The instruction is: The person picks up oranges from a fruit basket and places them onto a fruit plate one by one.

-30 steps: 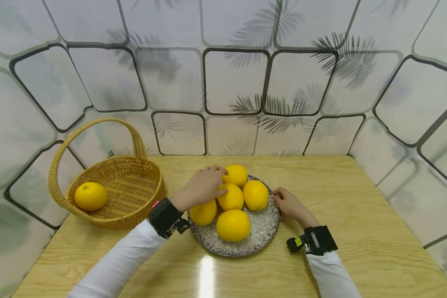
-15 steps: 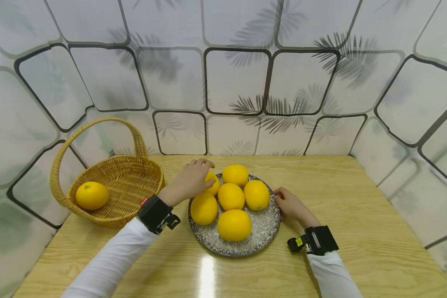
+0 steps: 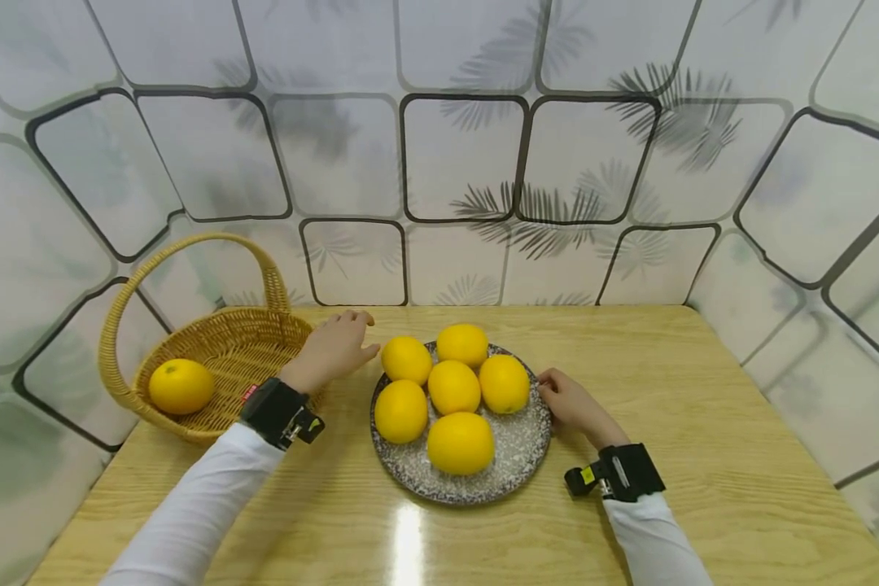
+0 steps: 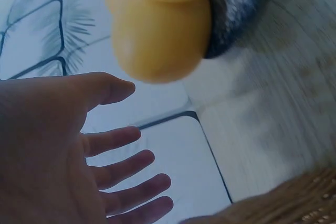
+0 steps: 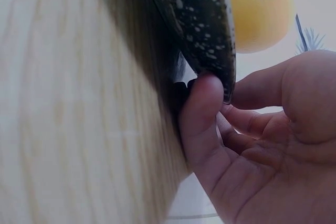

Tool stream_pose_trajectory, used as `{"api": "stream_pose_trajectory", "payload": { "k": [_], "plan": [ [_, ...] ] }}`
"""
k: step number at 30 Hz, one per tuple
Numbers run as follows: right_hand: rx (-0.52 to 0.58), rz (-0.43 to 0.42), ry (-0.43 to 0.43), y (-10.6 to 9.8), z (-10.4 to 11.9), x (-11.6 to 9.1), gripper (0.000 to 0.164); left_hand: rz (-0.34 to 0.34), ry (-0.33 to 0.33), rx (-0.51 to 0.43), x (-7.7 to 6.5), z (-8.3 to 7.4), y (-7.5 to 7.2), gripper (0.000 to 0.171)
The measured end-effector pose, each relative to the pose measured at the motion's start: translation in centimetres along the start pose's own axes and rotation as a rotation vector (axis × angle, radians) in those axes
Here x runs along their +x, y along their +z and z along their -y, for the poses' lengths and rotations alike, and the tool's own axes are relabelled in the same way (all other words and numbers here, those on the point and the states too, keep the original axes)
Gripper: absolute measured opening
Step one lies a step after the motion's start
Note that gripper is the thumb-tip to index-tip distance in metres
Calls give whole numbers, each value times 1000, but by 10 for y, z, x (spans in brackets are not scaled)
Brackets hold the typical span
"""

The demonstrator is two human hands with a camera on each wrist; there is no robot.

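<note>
A dark, white-speckled plate (image 3: 516, 456) on the table carries several oranges (image 3: 454, 387). At its right edge my right hand (image 3: 575, 404) pinches the rim, thumb and fingers on opposite sides of the plate (image 5: 205, 22) in the right wrist view. My left hand (image 3: 333, 352) hovers between plate and basket with nothing in it. Its fingers (image 4: 126, 166) are spread and its thumb points at the nearest orange (image 4: 160, 40), a gap apart from it. One more orange (image 3: 181, 386) lies in the left end of the wicker basket (image 3: 252, 321).
The basket's tall arched handle (image 3: 183, 244) rises at the left of the wooden table (image 3: 703, 456). Patterned cloth walls (image 3: 461, 163) enclose the table's back and sides. Wicker (image 4: 294, 203) shows close below my left hand in its wrist view.
My left hand has drawn back leftward from over the oranges to beside the basket, uncovering the plate's back-left orange. My right hand has stayed at the plate's rim.
</note>
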State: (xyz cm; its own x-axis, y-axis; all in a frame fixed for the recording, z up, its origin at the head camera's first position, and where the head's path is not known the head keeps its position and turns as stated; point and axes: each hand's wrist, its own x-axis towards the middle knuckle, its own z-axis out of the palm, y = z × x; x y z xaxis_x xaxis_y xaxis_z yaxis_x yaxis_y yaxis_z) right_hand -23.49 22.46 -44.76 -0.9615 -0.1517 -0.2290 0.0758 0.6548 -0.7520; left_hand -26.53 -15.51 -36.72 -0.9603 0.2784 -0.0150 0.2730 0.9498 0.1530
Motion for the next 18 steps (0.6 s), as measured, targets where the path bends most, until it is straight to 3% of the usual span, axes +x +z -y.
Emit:
{"api": "stream_pose_trajectory", "payload": {
  "k": [5,12,18],
  "plan": [
    [17,13,12,0,1,-1,32,34,-24,-3,1,13,3,51],
    [22,20,22,-1,-1,1,33,-21,-35,-21,5,21,3,47],
    [9,23,26,-5,0,6,34,-5,-40,-46,8,25,-3,48]
  ]
}}
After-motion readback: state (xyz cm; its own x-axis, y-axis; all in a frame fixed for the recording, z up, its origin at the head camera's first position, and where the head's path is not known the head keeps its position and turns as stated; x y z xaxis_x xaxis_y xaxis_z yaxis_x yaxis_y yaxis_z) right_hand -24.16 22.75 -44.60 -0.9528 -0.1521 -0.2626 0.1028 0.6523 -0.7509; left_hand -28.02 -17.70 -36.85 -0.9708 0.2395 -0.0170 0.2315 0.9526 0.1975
